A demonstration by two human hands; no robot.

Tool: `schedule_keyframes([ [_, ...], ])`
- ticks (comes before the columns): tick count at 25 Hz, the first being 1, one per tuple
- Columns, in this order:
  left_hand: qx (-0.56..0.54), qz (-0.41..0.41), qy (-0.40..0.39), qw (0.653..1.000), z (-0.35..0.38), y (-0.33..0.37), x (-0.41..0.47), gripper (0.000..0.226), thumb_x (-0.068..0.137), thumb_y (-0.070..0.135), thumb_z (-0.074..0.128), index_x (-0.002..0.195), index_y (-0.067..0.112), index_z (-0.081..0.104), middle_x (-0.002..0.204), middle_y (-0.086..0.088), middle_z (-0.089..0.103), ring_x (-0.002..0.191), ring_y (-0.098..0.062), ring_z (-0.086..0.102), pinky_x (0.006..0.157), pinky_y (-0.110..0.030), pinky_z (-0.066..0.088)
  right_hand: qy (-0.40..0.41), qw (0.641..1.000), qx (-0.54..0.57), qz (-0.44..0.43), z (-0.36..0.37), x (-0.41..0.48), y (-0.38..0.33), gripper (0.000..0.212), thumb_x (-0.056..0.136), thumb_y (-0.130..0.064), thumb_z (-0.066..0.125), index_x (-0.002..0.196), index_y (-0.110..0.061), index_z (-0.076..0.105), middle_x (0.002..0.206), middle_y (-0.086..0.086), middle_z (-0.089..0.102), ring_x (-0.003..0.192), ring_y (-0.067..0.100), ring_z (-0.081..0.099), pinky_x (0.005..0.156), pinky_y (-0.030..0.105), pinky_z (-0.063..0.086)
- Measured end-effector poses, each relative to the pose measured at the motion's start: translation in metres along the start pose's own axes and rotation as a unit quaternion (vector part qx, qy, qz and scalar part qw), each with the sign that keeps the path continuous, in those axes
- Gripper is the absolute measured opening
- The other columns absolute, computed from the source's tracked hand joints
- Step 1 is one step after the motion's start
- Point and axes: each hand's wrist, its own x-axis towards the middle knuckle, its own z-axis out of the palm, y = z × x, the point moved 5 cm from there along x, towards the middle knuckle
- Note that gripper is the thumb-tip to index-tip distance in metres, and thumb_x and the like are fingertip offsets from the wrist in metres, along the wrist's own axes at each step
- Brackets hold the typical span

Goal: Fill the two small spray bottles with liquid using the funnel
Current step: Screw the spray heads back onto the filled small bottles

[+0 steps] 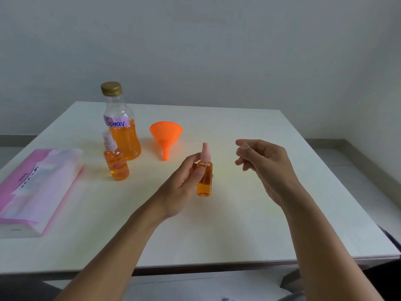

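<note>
Head view puts us near the end, we judge: the small spray bottle (pixel 204 182) nearest us is full of orange liquid, pink pump on, at the middle of the desk (pixel 238 231). Our left hand (pixel 183 183) grips it, fingers and thumb curled round its shoulder. Our right hand (pixel 263 164), beside it and apart, is curled narrow and seems to pinch a clear cap (pixel 243 147); fitting that looks like all that is left. Farther off, the second spray bottle (pixel 116 162) stands filled and capped, the funnel (pixel 166 132) lies idle, and the big bottle (pixel 122 129) is closed.
</note>
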Motion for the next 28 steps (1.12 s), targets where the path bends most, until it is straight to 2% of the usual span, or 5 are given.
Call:
schedule_keyframes([
  [3,-0.055,-0.001,-0.005,0.998,0.008,0.009,0.001,0.04,0.096,0.059,0.034,0.136,0.055,0.037,0.114,0.006,0.063,0.106,-0.009,0.064,0.085,-0.024,0.051,0.037,0.996,-0.086,0.005,-0.011,-0.004,0.006,0.017,0.094,-0.017,0.068,0.109,-0.021,0.076,0.082,-0.003,0.078,0.071,0.006,0.074,0.067,0.023,0.055],
  [6,-0.042,0.021,0.012,0.999,0.014,0.018,0.002,0.034,0.096,0.065,0.031,0.128,0.058,0.036,0.106,0.037,0.056,0.098,0.013,0.057,0.068,-0.005,0.049,0.043,0.989,-0.141,0.004,-0.015,-0.008,0.01,0.017,0.092,-0.022,0.068,0.106,-0.027,0.075,0.085,-0.004,0.077,0.073,0.006,0.075,0.073,0.028,0.059],
  [11,-0.025,0.05,0.042,0.998,0.014,0.015,-0.001,0.036,0.098,0.056,0.034,0.133,0.053,0.026,0.091,0.011,0.062,0.089,-0.008,0.065,0.072,-0.012,0.05,0.05,0.985,-0.168,-0.005,-0.018,-0.01,0.01,0.014,0.092,-0.025,0.068,0.103,-0.03,0.075,0.08,-0.005,0.077,0.072,0.006,0.074,0.066,0.02,0.055],
  [14,0.016,0.078,0.055,0.995,0.018,0.019,-0.001,0.043,0.097,0.057,0.031,0.138,0.059,0.017,0.094,0.015,0.058,0.095,-0.001,0.06,0.068,-0.002,0.045,0.05,0.981,-0.185,-0.008,-0.019,-0.011,0.01,0.012,0.092,-0.028,0.068,0.101,-0.031,0.075,0.08,-0.005,0.077,0.073,0.008,0.073,0.057,0.009,0.049],
  [28,0.078,0.126,0.141,0.979,0.021,0.021,0.006,0.025,0.106,0.04,0.033,0.128,0.044,0.043,0.076,-0.001,0.061,0.056,-0.02,0.061,0.051,-0.038,0.054,0.053,0.98,-0.193,-0.018,-0.022,-0.01,0.01,0.012,0.092,-0.03,0.07,0.102,-0.031,0.076,0.084,-0.01,0.076,0.076,0.008,0.074,0.064,0.014,0.049],
])
